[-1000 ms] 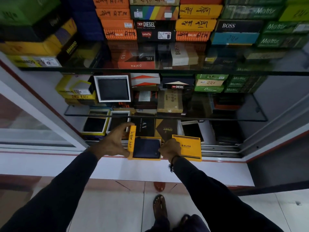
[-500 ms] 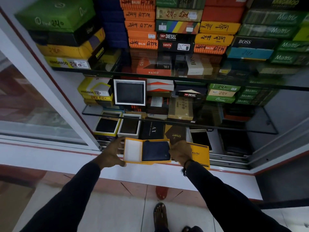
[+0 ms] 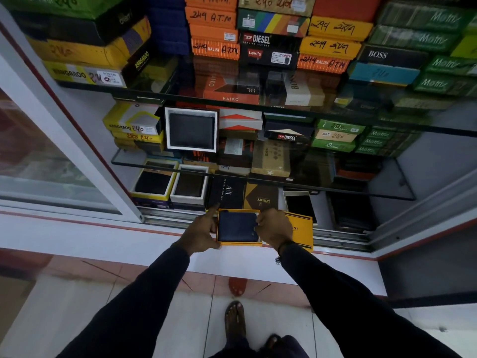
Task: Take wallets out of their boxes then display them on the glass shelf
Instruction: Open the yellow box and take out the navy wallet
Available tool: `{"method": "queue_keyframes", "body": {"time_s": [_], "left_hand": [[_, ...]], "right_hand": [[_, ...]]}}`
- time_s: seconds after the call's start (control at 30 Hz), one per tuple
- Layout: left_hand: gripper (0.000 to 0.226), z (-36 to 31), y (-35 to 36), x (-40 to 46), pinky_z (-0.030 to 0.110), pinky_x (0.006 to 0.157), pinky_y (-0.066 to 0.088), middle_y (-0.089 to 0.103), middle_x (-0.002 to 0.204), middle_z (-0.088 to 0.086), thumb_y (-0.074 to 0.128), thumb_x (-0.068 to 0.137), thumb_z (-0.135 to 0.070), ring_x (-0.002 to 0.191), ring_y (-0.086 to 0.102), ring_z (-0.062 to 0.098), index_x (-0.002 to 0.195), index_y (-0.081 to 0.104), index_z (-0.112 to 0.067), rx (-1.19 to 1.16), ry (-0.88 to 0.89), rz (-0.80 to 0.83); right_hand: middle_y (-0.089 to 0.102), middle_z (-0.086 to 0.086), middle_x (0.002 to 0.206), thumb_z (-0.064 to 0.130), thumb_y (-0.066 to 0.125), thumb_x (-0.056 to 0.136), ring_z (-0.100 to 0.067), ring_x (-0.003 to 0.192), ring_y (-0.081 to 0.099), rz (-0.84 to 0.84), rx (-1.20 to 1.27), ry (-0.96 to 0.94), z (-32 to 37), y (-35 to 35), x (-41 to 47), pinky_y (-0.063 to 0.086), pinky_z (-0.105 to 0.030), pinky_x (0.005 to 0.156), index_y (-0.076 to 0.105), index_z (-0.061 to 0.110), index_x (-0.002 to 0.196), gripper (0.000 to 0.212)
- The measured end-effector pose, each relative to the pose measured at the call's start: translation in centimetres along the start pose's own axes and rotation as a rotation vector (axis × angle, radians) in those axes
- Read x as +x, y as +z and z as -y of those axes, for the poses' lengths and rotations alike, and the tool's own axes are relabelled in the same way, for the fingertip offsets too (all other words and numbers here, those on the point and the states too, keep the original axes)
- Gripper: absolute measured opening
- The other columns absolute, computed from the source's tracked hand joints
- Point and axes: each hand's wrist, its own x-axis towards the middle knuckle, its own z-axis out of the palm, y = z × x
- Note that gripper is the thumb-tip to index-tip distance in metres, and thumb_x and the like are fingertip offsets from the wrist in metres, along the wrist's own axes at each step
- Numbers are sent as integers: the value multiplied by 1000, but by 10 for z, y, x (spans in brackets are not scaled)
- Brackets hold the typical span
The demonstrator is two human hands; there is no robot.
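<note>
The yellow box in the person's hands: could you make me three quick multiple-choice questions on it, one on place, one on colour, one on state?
1. Where is the yellow box?
A. On the top shelf
B. Between both hands, before the cabinet's bottom level
C. On the floor

2. What colour is the wallet inside?
A. Dark blue
B. Red
C. White

3. What state is the box in?
A. Sealed
B. Crushed
C. Open, wallet showing

Answers: 1 B, the left hand and right hand flank it; 2 A, it looks navy; 3 C, the yellow lid sits under the right hand.
</note>
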Motion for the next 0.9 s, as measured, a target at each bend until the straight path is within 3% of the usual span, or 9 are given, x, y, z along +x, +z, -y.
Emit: {"method": "queue_keyframes", "body": {"time_s": [0.17, 0.3, 0.37, 0.43, 0.5, 0.6, 0.67, 0.77, 0.9], "left_hand": [[109, -2, 0, -1, 9, 59, 51, 65, 87, -16, 96, 55, -11, 82, 65, 2, 147, 38, -25, 56, 27, -19], [108, -3, 2, -1, 7, 56, 49, 64, 85, -18, 96, 54, -10, 80, 65, 1, 146, 40, -23, 62, 33, -20], [108, -3, 0, 0, 13, 58, 52, 65, 85, -14, 96, 53, -9, 80, 66, 5, 145, 41, -22, 63, 24, -28], [109, -4, -2, -1, 32, 65, 61, 69, 87, -1, 97, 51, -9, 82, 68, 15, 144, 42, -20, 61, 15, -36], [108, -4, -5, -3, 45, 73, 62, 72, 91, 12, 97, 50, -9, 85, 69, 26, 143, 43, -19, 47, 13, -35], [101, -5, -10, -6, 43, 75, 62, 72, 95, 14, 97, 50, -4, 90, 70, 29, 137, 50, -23, -31, 12, -17], [90, -8, -17, -8, 33, 77, 62, 72, 105, 5, 96, 52, 2, 99, 70, 24, 128, 56, -25, -153, -6, -5], [78, -21, -30, -11, 33, 83, 61, 71, 112, 10, 93, 56, 5, 104, 71, 23, 126, 64, -15, -309, -26, -4], [74, -47, -36, -15, 22, 74, 57, 71, 111, 7, 93, 63, -3, 84, 71, 8, 129, 63, -16, -357, 35, 51]], "right_hand": [[72, -7, 102, 42, 66, 82, -25, 95, 68, 56, 41, 84, 15, 7, 2, 60, -36, 79, 70, 11, 104, 39], [71, -5, 106, 48, 75, 74, -25, 100, 68, 66, 177, 168, 20, 12, 7, 59, -35, 81, 68, 12, 108, 50], [73, -4, 97, 48, 80, 68, -24, 93, 69, 79, 302, 224, 22, 11, 9, 60, -37, 79, 70, 15, 96, 44], [72, 0, 81, 44, 86, 62, -19, 81, 70, 41, 438, 250, 22, 9, 12, 60, -35, 69, 64, 23, 73, 33], [65, 8, 73, 35, 92, 57, -12, 72, 66, 14, 583, 249, 25, 5, 11, 52, -26, 58, 54, 25, 67, 40], [64, 1, 81, 14, 91, 61, -20, 84, 67, 46, 772, 232, 25, -4, 9, 60, -40, 76, 55, 19, 68, 38], [67, -9, 94, 4, 86, 69, -27, 91, 68, 109, 943, 294, 18, -16, 9, 60, -50, 83, 58, 16, 73, 30], [68, -14, 112, 3, 78, 79, -27, 101, 67, 297, 1116, 341, 6, -42, 5, 58, -46, 89, 64, 10, 91, 19], [63, -21, 129, 6, 74, 84, -35, 122, 61, 350, 1145, 313, -3, -63, -3, 52, -46, 102, 58, -3, 129, 48]]}}
